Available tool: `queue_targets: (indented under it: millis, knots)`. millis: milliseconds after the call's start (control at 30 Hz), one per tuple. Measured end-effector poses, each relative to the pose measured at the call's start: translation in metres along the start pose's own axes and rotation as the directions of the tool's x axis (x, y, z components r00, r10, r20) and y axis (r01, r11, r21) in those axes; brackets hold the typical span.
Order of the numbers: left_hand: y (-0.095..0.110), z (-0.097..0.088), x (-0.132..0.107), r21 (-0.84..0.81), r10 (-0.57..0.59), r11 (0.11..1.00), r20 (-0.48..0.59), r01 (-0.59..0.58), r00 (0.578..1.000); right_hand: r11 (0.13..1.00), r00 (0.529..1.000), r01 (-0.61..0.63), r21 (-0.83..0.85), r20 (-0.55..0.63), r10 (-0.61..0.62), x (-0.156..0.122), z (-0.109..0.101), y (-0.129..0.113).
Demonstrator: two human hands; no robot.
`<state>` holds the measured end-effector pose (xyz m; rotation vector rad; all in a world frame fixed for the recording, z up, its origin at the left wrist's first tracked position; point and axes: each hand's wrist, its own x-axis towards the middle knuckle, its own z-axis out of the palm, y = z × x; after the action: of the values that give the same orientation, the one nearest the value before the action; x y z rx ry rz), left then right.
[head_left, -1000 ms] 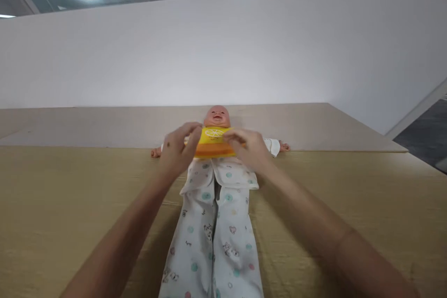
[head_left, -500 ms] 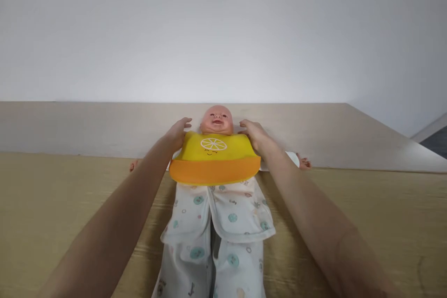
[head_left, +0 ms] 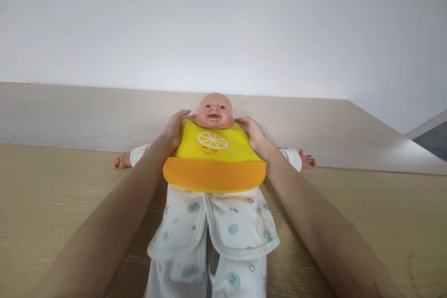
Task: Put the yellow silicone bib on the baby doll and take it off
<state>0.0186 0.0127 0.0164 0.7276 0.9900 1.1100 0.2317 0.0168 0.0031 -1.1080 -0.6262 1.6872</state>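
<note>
A baby doll (head_left: 214, 109) lies on its back, arms spread, in a white printed jacket (head_left: 240, 228) and matching trousers (head_left: 226, 284). Over its chest rests a yellow silicone bib (head_left: 188, 142) with a lemon-slice print and an orange catch pocket. My left hand (head_left: 175, 128) is closed round the bib's upper edge at one side of the doll's neck. On the opposite side, my right hand (head_left: 252, 131) grips the other upper edge. Fingertips of both hands are partly hidden beside and behind the neck, and so are the bib's strap ends.
The doll lies on a yellowish-tan surface (head_left: 63, 195). Behind it runs a pale board-like strip (head_left: 70, 111) along a white wall (head_left: 223, 23). The doll's small hands stick out past my forearms on both sides.
My hands have closed in on the doll's neck at the bib's upper edges. The view has tilted down and come closer, so more of the doll's sleeves shows.
</note>
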Motion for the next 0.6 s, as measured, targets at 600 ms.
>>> queue_targets:
  millis: [600]
  knots:
    - [-0.052,-0.015,-0.108,-0.057,0.029,0.998,0.023,-0.028,0.999,0.943,0.949,0.313,0.113,-0.004,-0.314,-0.103,-0.017,0.058]
